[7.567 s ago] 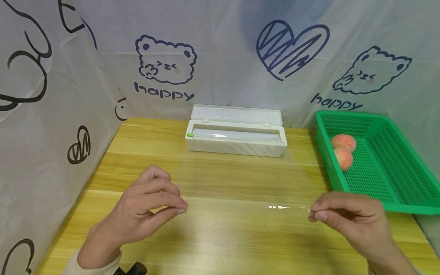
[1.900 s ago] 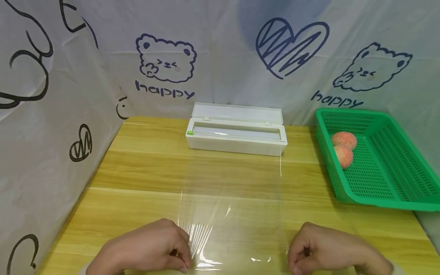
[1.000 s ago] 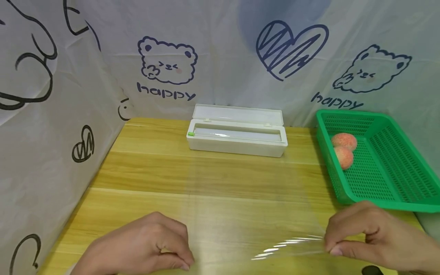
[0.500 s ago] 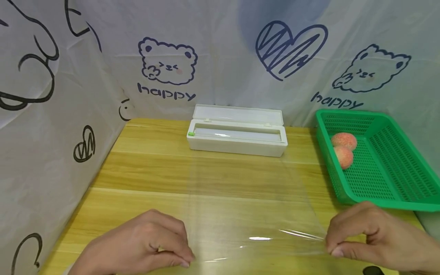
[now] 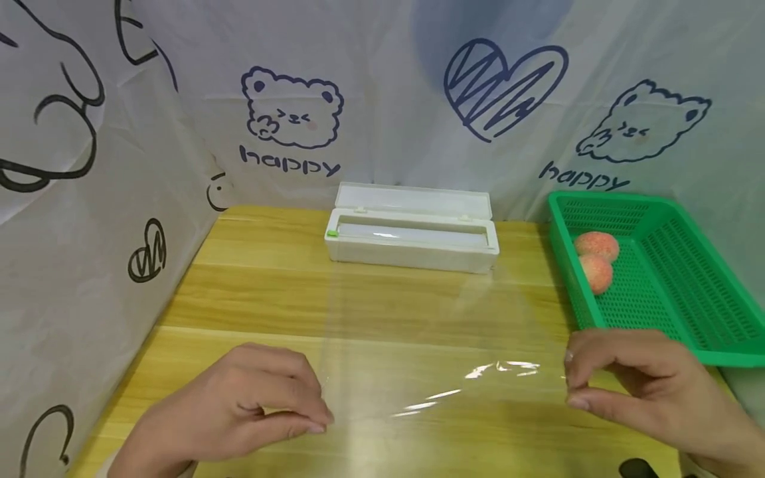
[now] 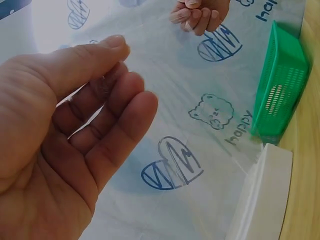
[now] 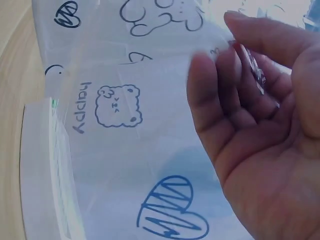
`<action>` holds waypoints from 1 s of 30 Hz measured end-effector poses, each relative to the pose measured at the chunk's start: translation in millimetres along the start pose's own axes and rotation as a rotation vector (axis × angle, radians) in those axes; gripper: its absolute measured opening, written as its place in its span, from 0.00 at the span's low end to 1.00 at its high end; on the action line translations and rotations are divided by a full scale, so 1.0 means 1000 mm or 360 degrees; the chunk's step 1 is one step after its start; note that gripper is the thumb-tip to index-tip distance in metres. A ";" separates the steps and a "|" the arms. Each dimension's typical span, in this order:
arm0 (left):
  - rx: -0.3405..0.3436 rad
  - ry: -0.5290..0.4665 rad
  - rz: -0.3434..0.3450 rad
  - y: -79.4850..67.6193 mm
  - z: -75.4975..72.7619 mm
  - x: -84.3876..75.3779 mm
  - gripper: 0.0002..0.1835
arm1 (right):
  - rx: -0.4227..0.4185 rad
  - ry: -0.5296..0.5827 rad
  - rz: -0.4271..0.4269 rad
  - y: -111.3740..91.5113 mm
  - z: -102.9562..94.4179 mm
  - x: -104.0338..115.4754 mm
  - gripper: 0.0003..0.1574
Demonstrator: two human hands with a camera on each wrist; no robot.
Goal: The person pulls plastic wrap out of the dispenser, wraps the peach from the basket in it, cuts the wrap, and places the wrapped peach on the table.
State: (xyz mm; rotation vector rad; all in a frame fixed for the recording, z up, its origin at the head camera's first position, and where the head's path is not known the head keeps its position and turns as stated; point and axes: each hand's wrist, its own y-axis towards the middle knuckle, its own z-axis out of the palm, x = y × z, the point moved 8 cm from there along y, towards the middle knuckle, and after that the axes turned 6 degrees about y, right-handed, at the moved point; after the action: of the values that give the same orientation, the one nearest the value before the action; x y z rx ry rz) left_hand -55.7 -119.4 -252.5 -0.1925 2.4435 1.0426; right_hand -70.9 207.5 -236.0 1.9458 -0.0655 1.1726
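A sheet of clear plastic wrap [image 5: 442, 345] stretches from a white wrap dispenser box [image 5: 412, 255] toward me, showing mostly as bright glints. My left hand [image 5: 239, 405] pinches its near left corner between thumb and fingers. On the other side my right hand [image 5: 639, 385] holds the near right corner with curled fingers and thumb. In the right wrist view, crinkled film [image 7: 255, 70] lies between that thumb and the fingers. Inside the box, its lid [image 5: 412, 199] raised, sits the roll [image 5: 412, 234]. A small green slider [image 5: 332, 234] is at the box's left end.
At the right stands a green plastic basket [image 5: 669, 279] with two peaches [image 5: 596, 273] against its left side. My right hand overlaps the basket's near rim. Behind the wooden table [image 5: 257, 299] hangs a white cloth [image 5: 394, 99] with drawings. A black object [image 5: 636, 468] shows at the bottom right.
The wrap's near edge was earlier pulled down closer to me. The right hand has since moved right, and both hands have now risen slightly, shifting the glints on the film.
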 end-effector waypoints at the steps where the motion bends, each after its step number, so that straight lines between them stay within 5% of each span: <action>1: -0.0009 0.0010 0.0004 0.001 -0.001 0.000 0.03 | -0.0028 -0.0042 0.0004 0.001 0.000 -0.001 0.13; 7: 0.0045 -0.0006 -0.0077 -0.001 0.004 0.002 0.03 | -0.0041 -0.0326 0.0098 0.002 0.004 -0.010 0.18; 11: 0.0044 -0.0035 -0.0076 -0.002 0.005 0.001 0.05 | 0.0009 -0.0184 -0.0022 0.009 0.013 -0.003 0.17; 17: -0.0070 -0.0034 0.0096 0.006 -0.005 -0.008 0.04 | -0.0061 0.0052 -0.0356 0.023 0.017 0.015 0.13; 26: -0.0083 -0.0038 0.0263 0.015 -0.009 -0.020 0.03 | -0.0188 -0.0072 -0.0401 0.018 0.006 0.023 0.15; 30: 0.0003 -0.0074 0.0209 0.011 -0.005 -0.023 0.05 | -0.0141 -0.0072 -0.0476 0.011 0.010 0.024 0.15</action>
State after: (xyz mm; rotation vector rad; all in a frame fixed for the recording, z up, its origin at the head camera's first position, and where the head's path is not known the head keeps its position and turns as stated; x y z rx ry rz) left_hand -41.3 -116.5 -231.2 -0.0065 2.4420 1.0877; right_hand -55.1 202.2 -213.0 1.8296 0.1430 0.9136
